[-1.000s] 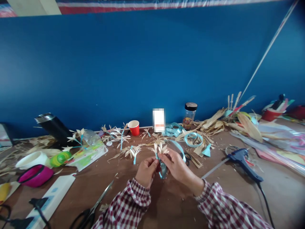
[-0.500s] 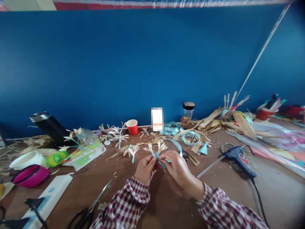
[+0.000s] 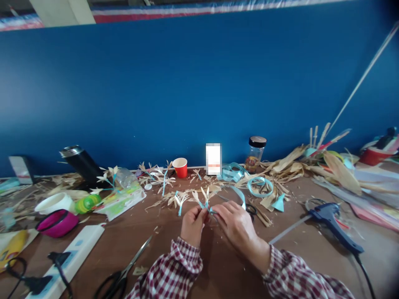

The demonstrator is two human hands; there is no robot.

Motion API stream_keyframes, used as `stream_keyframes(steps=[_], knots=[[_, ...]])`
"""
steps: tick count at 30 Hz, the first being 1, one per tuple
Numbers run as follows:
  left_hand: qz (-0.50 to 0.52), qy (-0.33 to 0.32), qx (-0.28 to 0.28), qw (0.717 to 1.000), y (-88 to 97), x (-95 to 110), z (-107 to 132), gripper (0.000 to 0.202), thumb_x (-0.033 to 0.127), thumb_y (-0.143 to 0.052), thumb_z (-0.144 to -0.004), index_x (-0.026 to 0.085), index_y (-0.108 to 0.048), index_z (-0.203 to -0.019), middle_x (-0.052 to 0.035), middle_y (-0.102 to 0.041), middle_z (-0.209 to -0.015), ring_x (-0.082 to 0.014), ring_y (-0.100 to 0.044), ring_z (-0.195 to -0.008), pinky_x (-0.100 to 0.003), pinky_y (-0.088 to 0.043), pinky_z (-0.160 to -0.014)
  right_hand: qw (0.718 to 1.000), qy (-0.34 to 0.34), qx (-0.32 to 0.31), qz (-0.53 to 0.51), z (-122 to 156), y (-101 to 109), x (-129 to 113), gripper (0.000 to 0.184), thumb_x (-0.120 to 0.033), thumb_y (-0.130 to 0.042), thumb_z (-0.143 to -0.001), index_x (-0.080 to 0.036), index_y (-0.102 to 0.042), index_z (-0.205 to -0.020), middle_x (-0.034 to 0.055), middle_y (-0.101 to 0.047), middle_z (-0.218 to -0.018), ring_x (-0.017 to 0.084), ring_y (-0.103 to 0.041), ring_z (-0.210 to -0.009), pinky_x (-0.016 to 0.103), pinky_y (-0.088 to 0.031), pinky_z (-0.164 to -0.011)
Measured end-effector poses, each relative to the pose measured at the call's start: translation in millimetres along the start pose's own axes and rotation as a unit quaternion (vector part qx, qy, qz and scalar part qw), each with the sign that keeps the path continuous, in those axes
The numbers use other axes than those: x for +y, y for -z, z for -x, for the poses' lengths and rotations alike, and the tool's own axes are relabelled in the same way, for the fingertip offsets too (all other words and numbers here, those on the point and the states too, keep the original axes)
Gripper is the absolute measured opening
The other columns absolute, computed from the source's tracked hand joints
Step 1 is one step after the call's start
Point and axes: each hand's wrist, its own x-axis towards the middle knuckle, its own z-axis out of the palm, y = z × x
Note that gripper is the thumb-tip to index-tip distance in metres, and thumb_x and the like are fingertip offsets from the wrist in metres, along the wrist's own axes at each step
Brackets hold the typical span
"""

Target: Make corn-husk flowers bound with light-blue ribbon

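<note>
Left hand [image 3: 193, 220], right hand [image 3: 235, 222] pinch pale husk flower [image 3: 204, 197], blue-wrapped stem.

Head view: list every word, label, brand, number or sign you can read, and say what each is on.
Nothing reads clearly.
White card by the wall: pixelated, unreadable.
Green packet: print too small and blurred.
White power strip: blue marks, too blurred.
Husk flower held by left hand and right hand: no writing shows.
</note>
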Motion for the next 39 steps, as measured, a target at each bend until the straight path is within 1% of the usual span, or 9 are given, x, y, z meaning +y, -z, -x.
stream_keyframes(steps=[6, 10, 13, 19, 24, 29, 34, 36, 39], knots=[[-0.101, -0.044, 0.039, 0.993, 0.3, 6.1, 5.2, 0.027, 0.042, -0.065, -0.069, 0.014, -0.064, -0.07, 0.0012, -0.056, -0.058, -0.0124, -0.048, -0.056, -0.022, -0.04, -0.056, 1.0, 0.002, 0.005, -0.012, 5.8, -10.0, -6.9, 0.019, -0.023, -0.043, -0.089, -0.02, -0.057, -0.077, 0.0039, -0.06, -0.072, 0.018, -0.053, -0.07, 0.029, -0.037, -0.066], [-0.168, -0.06, 0.063, 0.982, -1.4, 9.7, 7.3, 0.025, 0.038, -0.06, -0.073, 0.014, -0.063, -0.069, 0.0013, -0.055, -0.057, -0.0125, -0.047, -0.055, -0.022, -0.038, -0.055, 0.993, -0.09, 0.007, -0.08, 8.9, -16.4, -12.0, 0.004, -0.021, -0.054, -0.082, -0.021, -0.053, -0.079, 0.0005, -0.061, -0.071, 0.016, -0.055, -0.064, 0.025, -0.037, -0.059], [-0.182, -0.069, 0.065, 0.979, -2.3, 9.6, 7.2, 0.023, 0.036, -0.06, -0.074, 0.014, -0.063, -0.068, 0.0012, -0.055, -0.057, -0.013, -0.048, -0.056, -0.022, -0.038, -0.055, 0.981, -0.135, 0.004, -0.136, 7.7, -17.9, -10.9, 0.005, -0.018, -0.055, -0.079, -0.021, -0.051, -0.077, -0.0013, -0.059, -0.067, 0.014, -0.055, -0.059, 0.022, -0.038, -0.055], [-0.148, -0.051, 0.072, 0.985, -2.7, 6.0, 7.7, 0.025, 0.039, -0.06, -0.074, 0.014, -0.065, -0.073, 0.0001, -0.058, -0.06, -0.0138, -0.05, -0.059, -0.022, -0.041, -0.057, 0.946, -0.164, -0.017, -0.278, 0.7, -23.7, -5.6, 0.008, -0.012, -0.05, -0.077, -0.019, -0.049, -0.081, -0.0013, -0.057, -0.069, 0.01, -0.054, -0.052, 0.019, -0.042, -0.049], [-0.134, -0.036, 0.076, 0.987, 2.4, 0.9, 5.7, 0.028, 0.041, -0.06, -0.074, 0.014, -0.065, -0.076, -0.0005, -0.059, -0.063, -0.0142, -0.051, -0.061, -0.023, -0.043, -0.058, 0.932, -0.173, -0.04, -0.317, -5.0, -27.4, -5.8, 0.011, -0.01, -0.053, -0.074, -0.017, -0.052, -0.083, -0.0012, -0.059, -0.064, 0.011, -0.055, -0.051, 0.02, -0.043, -0.049], [-0.145, -0.047, 0.077, 0.985, 5.8, 0.7, 5.6, 0.027, 0.04, -0.058, -0.076, 0.014, -0.065, -0.079, -0.0006, -0.058, -0.063, -0.0138, -0.051, -0.061, -0.022, -0.043, -0.059, 0.911, -0.193, -0.061, -0.358, -6.0, -21.0, -4.6, 0.02, -0.004, -0.053, -0.068, -0.017, -0.051, -0.084, -0.0021, -0.057, -0.066, 0.01, -0.052, -0.053, 0.019, -0.043, -0.052], [-0.135, -0.049, 0.078, 0.987, 4.6, 6.2, 7.4, 0.025, 0.039, -0.06, -0.075, 0.014, -0.064, -0.076, -0.0002, -0.059, -0.063, -0.0137, -0.052, -0.061, -0.022, -0.042, -0.059, 0.897, -0.213, -0.082, -0.378, -4.6, -15.5, -1.6, 0.016, -0.007, -0.054, -0.07, -0.018, -0.049, -0.081, -0.0037, -0.053, -0.066, 0.009, -0.048, -0.051, 0.018, -0.04, -0.049], [-0.106, -0.041, 0.091, 0.989, 5.4, 7.3, 6.2, 0.025, 0.039, -0.063, -0.073, 0.014, -0.064, -0.075, 0.0002, -0.058, -0.062, -0.0131, -0.052, -0.06, -0.022, -0.043, -0.058, 0.896, -0.215, -0.088, -0.379, -3.2, -16.3, -1.7, 0.015, -0.008, -0.056, -0.07, -0.018, -0.05, -0.08, -0.0034, -0.054, -0.065, 0.01, -0.05, -0.054, 0.019, -0.041, -0.051], [0.004, -0.02, 0.111, 0.994, 6.7, 8.3, 2.8, 0.026, 0.038, -0.069, -0.068, 0.014, -0.066, -0.078, 0.0004, -0.059, -0.064, -0.0113, -0.052, -0.06, -0.021, -0.043, -0.058, 0.888, -0.221, -0.095, -0.391, 1.1, -20.8, -1.9, 0.015, -0.008, -0.058, -0.069, -0.017, -0.053, -0.081, -0.0016, -0.058, -0.068, 0.011, -0.053, -0.059, 0.02, -0.042, -0.055]])
